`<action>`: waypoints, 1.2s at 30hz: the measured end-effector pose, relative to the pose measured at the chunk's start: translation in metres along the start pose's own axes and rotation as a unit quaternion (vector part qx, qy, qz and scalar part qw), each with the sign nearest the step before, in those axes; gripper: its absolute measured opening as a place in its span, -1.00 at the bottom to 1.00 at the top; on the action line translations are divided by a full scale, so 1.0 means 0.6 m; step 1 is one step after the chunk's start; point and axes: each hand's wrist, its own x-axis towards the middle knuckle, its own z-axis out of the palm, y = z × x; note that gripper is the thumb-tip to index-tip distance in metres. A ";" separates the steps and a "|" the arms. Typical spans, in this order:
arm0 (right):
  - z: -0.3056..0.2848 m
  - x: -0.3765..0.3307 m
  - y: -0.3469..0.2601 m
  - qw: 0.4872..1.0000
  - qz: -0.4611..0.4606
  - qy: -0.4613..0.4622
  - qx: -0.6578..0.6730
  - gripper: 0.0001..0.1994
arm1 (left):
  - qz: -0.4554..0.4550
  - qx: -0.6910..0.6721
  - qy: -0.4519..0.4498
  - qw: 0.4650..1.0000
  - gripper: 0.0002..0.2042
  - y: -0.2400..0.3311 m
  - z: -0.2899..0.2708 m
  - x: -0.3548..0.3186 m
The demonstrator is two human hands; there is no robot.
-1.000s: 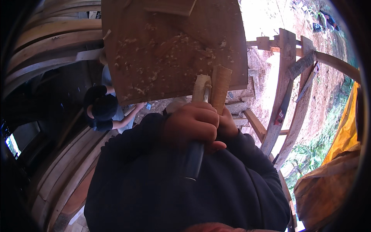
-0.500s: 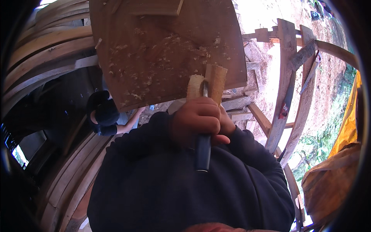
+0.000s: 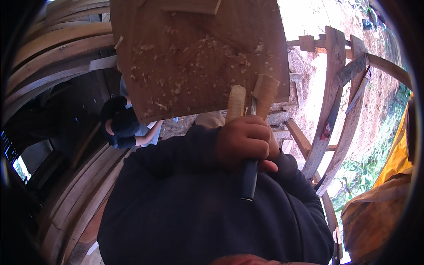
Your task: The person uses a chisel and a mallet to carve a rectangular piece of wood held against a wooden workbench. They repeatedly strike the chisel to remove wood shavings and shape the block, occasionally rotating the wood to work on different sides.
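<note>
at centre frame our hands (image 3: 245,143) overlap, fingers clenched round a dark-handled knife (image 3: 249,179) and two pale wood pieces (image 3: 265,90) against the chip-strewn board (image 3: 185,57). we judge the wood light, stiff and splintery, best held low near the fist.

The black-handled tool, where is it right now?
In the head view, the black-handled tool sits just right of centre, gripped in the person's clasped hands against the dark sweater, its blade running up between two pale wood pieces below the shavings-covered board.
</note>
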 end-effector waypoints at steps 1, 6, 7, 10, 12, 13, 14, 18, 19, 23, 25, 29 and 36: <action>0.005 0.001 -0.013 1.000 0.012 0.001 0.024 -0.56 | -0.001 0.001 0.000 1.000 -0.59 0.001 -0.004 -0.001; -0.022 0.005 0.012 0.996 0.049 -0.015 0.073 -0.48 | 0.038 0.037 0.046 0.998 -0.55 0.003 -0.042 -0.013; -0.018 0.004 0.006 0.996 0.044 -0.014 0.073 -0.49 | 0.035 0.040 0.067 0.996 -0.55 0.000 -0.044 -0.017; -0.014 0.005 0.001 0.997 0.030 -0.014 0.069 -0.49 | -0.003 0.017 0.059 0.998 -0.56 -0.002 -0.050 -0.024; -0.020 0.007 0.009 0.998 0.023 -0.016 0.060 -0.49 | -0.020 -0.001 0.043 0.999 -0.57 -0.001 -0.047 -0.024; -0.020 0.006 0.010 0.998 0.018 -0.011 0.061 -0.49 | -0.022 -0.012 0.038 0.999 -0.59 -0.001 -0.044 -0.025; -0.018 0.005 0.008 0.998 0.014 -0.006 0.063 -0.49 | -0.024 -0.023 0.034 0.999 -0.60 -0.001 -0.040 -0.026; -0.014 0.005 0.002 0.998 -0.003 -0.001 0.062 -0.50 | -0.037 -0.026 0.063 0.997 -0.59 0.000 -0.028 -0.026; -0.015 0.005 0.002 0.998 -0.005 -0.004 0.060 -0.50 | -0.049 -0.031 0.080 0.995 -0.58 0.002 -0.024 -0.027; -0.020 0.006 -0.002 0.998 0.009 -0.019 0.052 -0.49 | -0.105 -0.018 0.119 0.987 -0.55 -0.002 -0.018 -0.020; -0.021 0.006 -0.005 0.998 0.013 -0.024 0.053 -0.48 | -0.101 -0.043 0.105 0.988 -0.55 -0.017 -0.028 -0.032; -0.019 0.005 -0.011 0.997 0.011 -0.027 0.065 -0.44 | -0.087 -0.081 0.167 0.979 -0.54 -0.024 -0.023 -0.031; -0.040 0.006 -0.004 0.997 -0.007 -0.009 -0.072 -0.47 | -0.100 -0.069 0.214 0.969 -0.57 -0.019 -0.009 -0.015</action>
